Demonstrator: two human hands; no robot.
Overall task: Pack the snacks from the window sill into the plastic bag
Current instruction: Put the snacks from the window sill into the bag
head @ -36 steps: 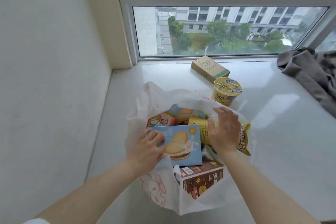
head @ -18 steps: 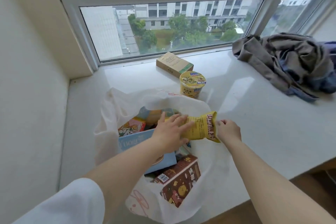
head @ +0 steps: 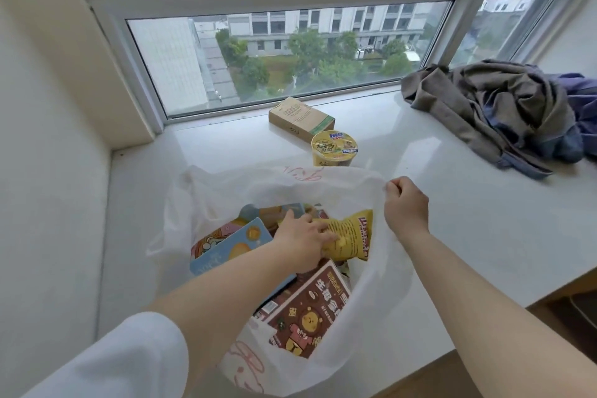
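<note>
A white plastic bag [head: 226, 191] lies open on the window sill [head: 452, 220]. Inside it my left hand [head: 303, 242] grips a yellow snack packet [head: 352, 236]. My right hand [head: 405, 203] pinches the bag's right rim and lifts it. Also in the bag are a light blue biscuit box [head: 226, 252], a brown box with a bear [head: 310, 313] and a pink cartoon packet [head: 210, 239]. Behind the bag on the sill stand a yellow noodle cup [head: 334, 149] and a tan cardboard box [head: 300, 118].
A crumpled grey and blue heap of clothes [head: 504, 113] covers the sill's right end. The window pane [head: 284, 55] runs along the back. A white wall [head: 48, 139] closes the left side. The sill's front edge drops off at the right.
My right hand let go of the yellow packet and took the bag's rim, raising it. My left hand pushed the packet lower into the bag. The view drew nearer.
</note>
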